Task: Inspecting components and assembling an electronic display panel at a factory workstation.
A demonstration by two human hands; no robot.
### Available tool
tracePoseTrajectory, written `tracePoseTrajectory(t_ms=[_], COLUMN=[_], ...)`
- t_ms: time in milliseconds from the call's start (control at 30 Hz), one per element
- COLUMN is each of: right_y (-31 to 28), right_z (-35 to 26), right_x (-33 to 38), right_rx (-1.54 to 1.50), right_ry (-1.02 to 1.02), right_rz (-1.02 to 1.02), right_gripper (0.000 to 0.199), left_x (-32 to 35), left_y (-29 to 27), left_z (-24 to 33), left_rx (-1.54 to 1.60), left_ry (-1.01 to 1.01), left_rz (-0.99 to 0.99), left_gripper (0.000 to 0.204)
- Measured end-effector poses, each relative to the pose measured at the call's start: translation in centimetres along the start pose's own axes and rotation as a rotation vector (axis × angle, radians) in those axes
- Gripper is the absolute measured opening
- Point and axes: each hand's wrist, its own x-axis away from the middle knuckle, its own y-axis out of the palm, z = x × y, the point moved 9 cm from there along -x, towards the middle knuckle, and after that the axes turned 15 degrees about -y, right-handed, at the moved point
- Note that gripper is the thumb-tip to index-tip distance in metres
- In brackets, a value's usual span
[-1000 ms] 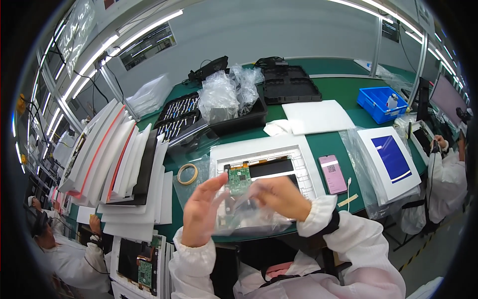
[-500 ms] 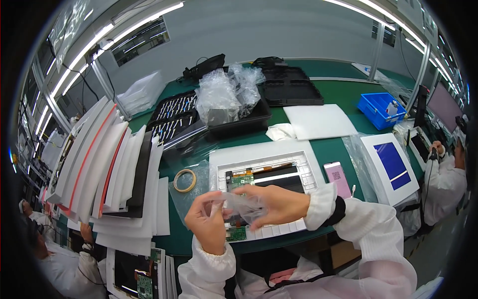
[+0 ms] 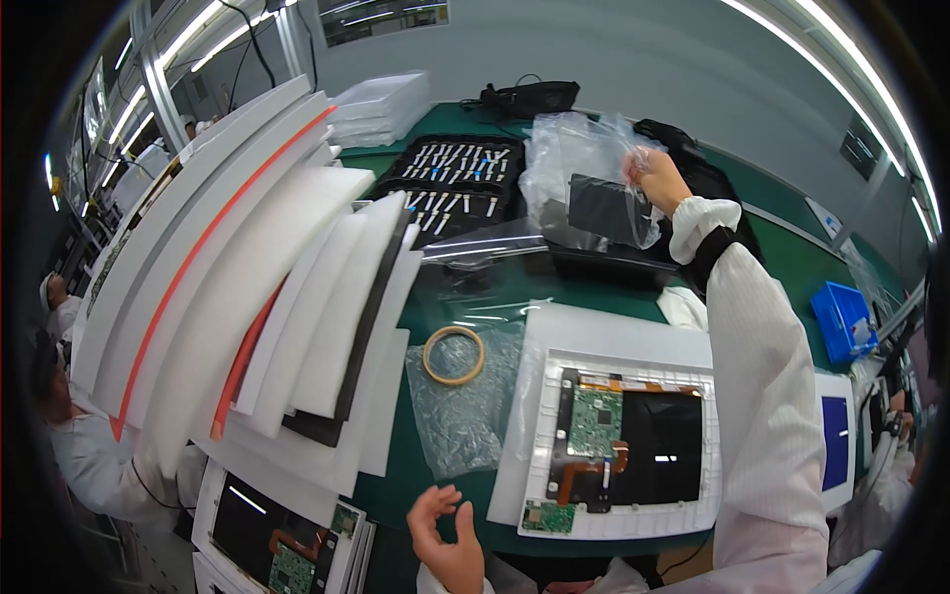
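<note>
Crinkled clear plastic bag (image 3: 584, 178) is no longer in front of my chest between both hands; it's now at the far side of the green tabletop (image 3: 475, 297), on the bag pile over the black tray (image 3: 450, 178). Right hand (image 3: 655, 176) has reached out, fingers pinching its edge. Left hand (image 3: 445, 530) let go, sits near the edge, fingers loosely spread, empty. Green circuit board (image 3: 596, 421) now lies in the white foam frame (image 3: 633, 441), glossy dark panel beside it. Tan tape ring (image 3: 453, 353) on bubble wrap to the left.

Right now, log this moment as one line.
right hand: reaching into clear bags | left hand: free, open, near table edge | display panel: face-down on white tray
</note>
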Motion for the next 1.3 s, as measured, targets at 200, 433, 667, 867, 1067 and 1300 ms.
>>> tracePoseTrajectory(t_ms=[200, 433, 667, 867, 1067, 1300], right_y=[6.6, 6.3, 11.5, 10.6, 13.3, 5.7], right_z=[11.3, -3.6, 8.0, 5.0, 0.4, -5.1], right_x=[-0.5, 1.0, 2.8, 0.9, 3.6, 4.1], right_rx=[0.147, 0.93, 0.334, 0.348, 0.987, 0.266], right_ry=[0.218, -0.446, 0.238, 0.01, 0.15, 0.228], right_rz=[0.023, 0.293, -0.393, -0.148, -0.202, 0.472], right_gripper=[0.025, 0.039, 0.03, 0.024, 0.025, 0.016], left_x=[-2.2, -3.0, -3.1, -3.0, -3.0, -2.6], left_y=[1.8, 1.3, 1.7, 1.8, 1.6, 2.7], left_z=[-4.9, -5.3, -6.0, -5.0, -5.1, -5.3], left_rx=[-0.02, 0.039, 0.088, 0.059, 0.037, -0.028], left_ry=[-0.044, -0.098, -0.135, -0.125, -0.091, -0.036], left_rz=[-0.091, -0.012, -0.055, -0.022, -0.05, -0.051], left_gripper=[0.035, 0.032, 0.026, 0.028, 0.021, 0.016])
